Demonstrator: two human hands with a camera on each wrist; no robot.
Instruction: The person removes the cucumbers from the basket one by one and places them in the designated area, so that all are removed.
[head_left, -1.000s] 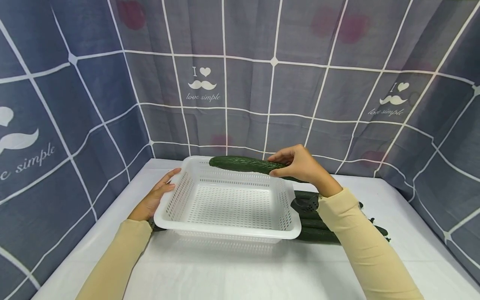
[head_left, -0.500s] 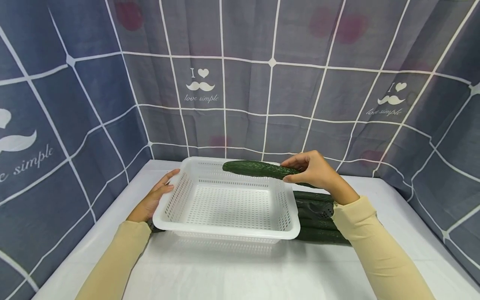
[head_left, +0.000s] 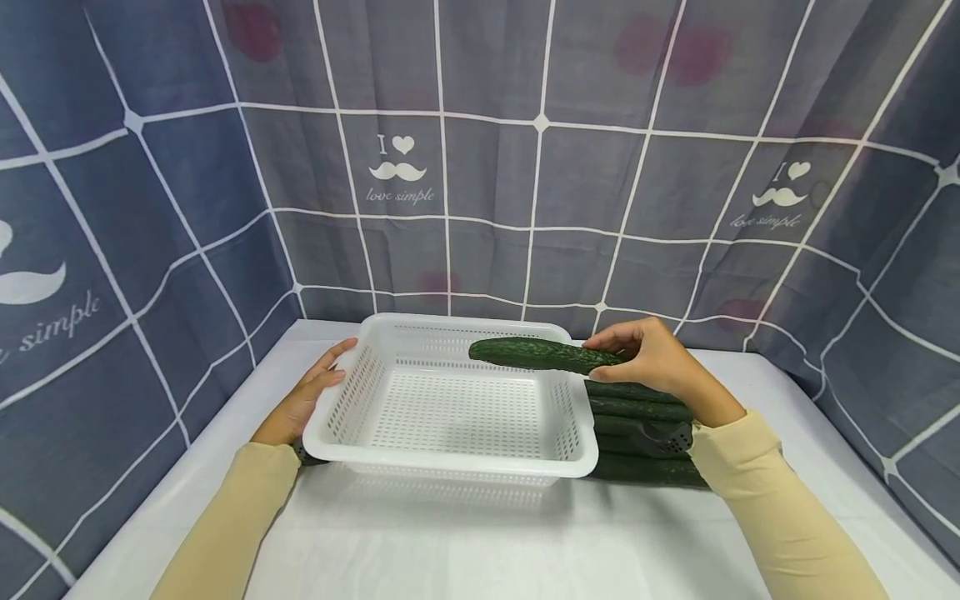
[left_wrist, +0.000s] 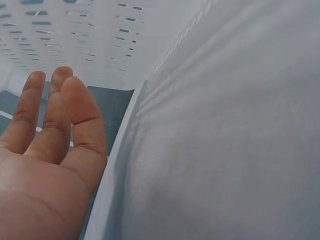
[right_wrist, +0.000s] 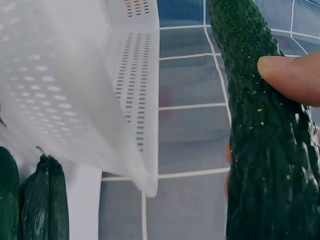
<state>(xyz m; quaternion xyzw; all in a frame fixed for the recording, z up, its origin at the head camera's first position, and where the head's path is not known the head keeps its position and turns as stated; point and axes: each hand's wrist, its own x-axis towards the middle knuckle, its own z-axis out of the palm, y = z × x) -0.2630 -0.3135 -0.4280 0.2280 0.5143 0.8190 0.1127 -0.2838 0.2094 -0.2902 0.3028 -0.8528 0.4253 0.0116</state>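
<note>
My right hand (head_left: pixel 656 358) pinches a long dark green cucumber (head_left: pixel 536 353) near its right part, thumb in front and fingers behind. The cucumber hangs almost level above the right back part of a white plastic basket (head_left: pixel 450 467) with slotted walls. In the right wrist view the thumb presses on the bumpy cucumber (right_wrist: pixel 265 150), beside the basket wall (right_wrist: pixel 137 85). My left hand (head_left: pixel 303 404) lies at the basket's left side, fingers near the rim. Its fingers look mostly straight in the left wrist view, the hand (left_wrist: pixel 50 160) close to the basket wall (left_wrist: pixel 100 45).
Several more cucumbers (head_left: pixel 645 467) lie side by side on the white tabletop (head_left: pixel 450 550), right of the basket and partly behind my right wrist. A grey checked curtain (head_left: pixel 487 183) surrounds the table at the back and sides.
My right hand has moved right and a little down with the cucumber, from over the basket's back middle to its right back corner. The left hand stays at the basket's left side.
</note>
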